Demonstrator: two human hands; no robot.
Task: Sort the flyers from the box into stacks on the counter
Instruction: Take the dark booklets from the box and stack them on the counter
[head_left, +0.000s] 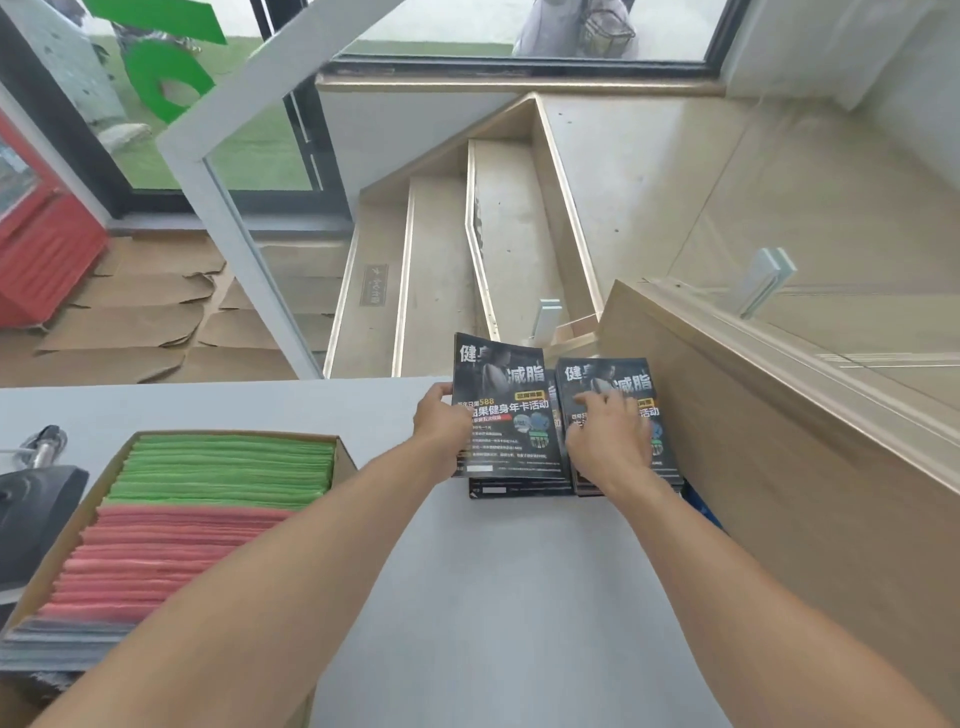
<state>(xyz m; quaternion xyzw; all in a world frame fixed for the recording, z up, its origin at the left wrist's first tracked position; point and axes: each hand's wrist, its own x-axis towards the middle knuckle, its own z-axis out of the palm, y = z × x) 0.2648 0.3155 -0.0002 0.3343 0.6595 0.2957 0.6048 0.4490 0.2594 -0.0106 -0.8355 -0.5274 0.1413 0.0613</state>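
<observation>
Our left hand (441, 423) grips a dark flyer (506, 410) by its left edge above the left stack (514, 486) at one o'clock on the counter (467, 597). Our right hand (610, 434) rests flat, fingers straight, on the right stack (608, 376). The box (208, 483) sits at nine o'clock.

— How many stacks of black flyers on the desk (467, 597)?
— Two stacks (519, 486) (623, 384), side by side.
— And boxes?
— One box (345, 457), with one green bundle (228, 470) and one red bundle (156, 561).
</observation>
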